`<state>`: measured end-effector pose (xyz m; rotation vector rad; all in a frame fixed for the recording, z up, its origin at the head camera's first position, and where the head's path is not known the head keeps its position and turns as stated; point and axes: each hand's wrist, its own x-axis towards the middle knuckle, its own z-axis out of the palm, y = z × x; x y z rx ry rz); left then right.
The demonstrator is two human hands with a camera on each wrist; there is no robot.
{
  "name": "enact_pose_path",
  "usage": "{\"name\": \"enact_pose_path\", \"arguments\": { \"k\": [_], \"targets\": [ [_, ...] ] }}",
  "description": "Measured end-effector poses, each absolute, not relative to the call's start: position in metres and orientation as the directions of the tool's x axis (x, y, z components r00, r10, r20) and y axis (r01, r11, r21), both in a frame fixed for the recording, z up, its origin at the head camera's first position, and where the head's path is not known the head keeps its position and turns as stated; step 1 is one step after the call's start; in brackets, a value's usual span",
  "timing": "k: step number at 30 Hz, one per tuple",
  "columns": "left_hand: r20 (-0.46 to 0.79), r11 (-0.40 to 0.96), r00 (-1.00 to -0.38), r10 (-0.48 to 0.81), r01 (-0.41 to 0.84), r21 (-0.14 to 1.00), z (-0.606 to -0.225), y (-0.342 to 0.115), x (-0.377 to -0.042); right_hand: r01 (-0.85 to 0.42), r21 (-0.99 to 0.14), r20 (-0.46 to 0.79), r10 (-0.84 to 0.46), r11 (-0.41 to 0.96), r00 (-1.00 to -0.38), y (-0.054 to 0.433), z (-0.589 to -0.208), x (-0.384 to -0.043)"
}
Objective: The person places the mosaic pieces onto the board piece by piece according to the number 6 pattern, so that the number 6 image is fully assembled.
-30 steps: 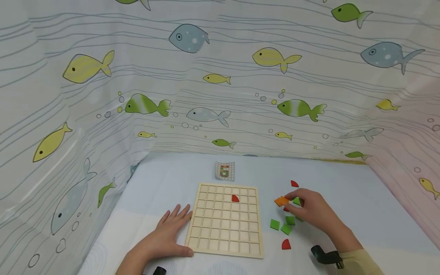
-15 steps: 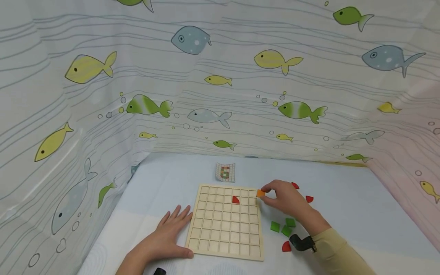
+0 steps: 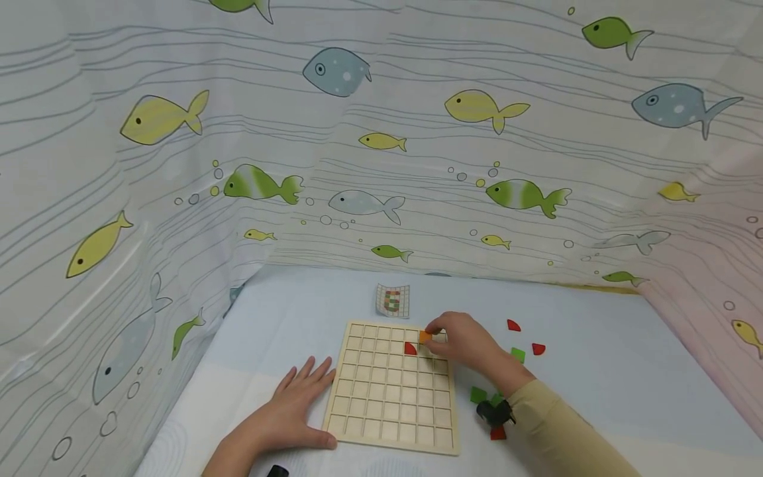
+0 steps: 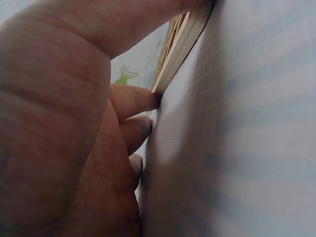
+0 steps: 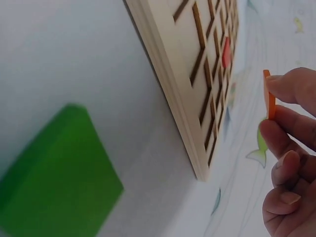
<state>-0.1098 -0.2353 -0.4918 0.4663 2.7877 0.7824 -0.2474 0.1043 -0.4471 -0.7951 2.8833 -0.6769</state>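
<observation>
"What's the left hand [image 3: 292,412] doing?"
"Gripping nothing, fingers spread, touching the pale wooden grid board [image 3: 390,391]"
"And beyond?"
"Just past a red quarter-circle tile [image 3: 410,348], the right hand [image 3: 469,341] pinches the orange square tile [image 3: 424,336] over the board, ahead and right of the left: no long axis, broad face roughly up"

One wooden board [image 3: 377,375], one printed card [image 3: 394,301], eight coloured pieces in sight.
Four red pieces [image 3: 514,325] are visible: one on the board, three to its right, the nearest partly covered. Three green pieces [image 3: 479,395] show right of the board, one partly covered. One orange piece [image 3: 425,337] is over its far right part; the card lies beyond.
</observation>
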Motion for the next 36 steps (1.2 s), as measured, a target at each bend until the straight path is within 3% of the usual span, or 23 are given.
{"name": "enact_pose_path", "arguments": {
  "k": [17, 36],
  "targets": [
    [-0.098, 0.798, -0.923, 0.371, 0.263, 0.543, -0.491, -0.236, -0.108, -0.611, -0.398, 0.073, -0.640, 0.685, -0.765, 0.071, -0.461, -0.252],
    [-0.104, 0.801, -0.922, 0.372, 0.262, 0.539, -0.491, -0.236, -0.109, -0.645, -0.352, 0.039, -0.678, 0.678, -0.734, 0.055, -0.466, -0.254]
  ]
}}
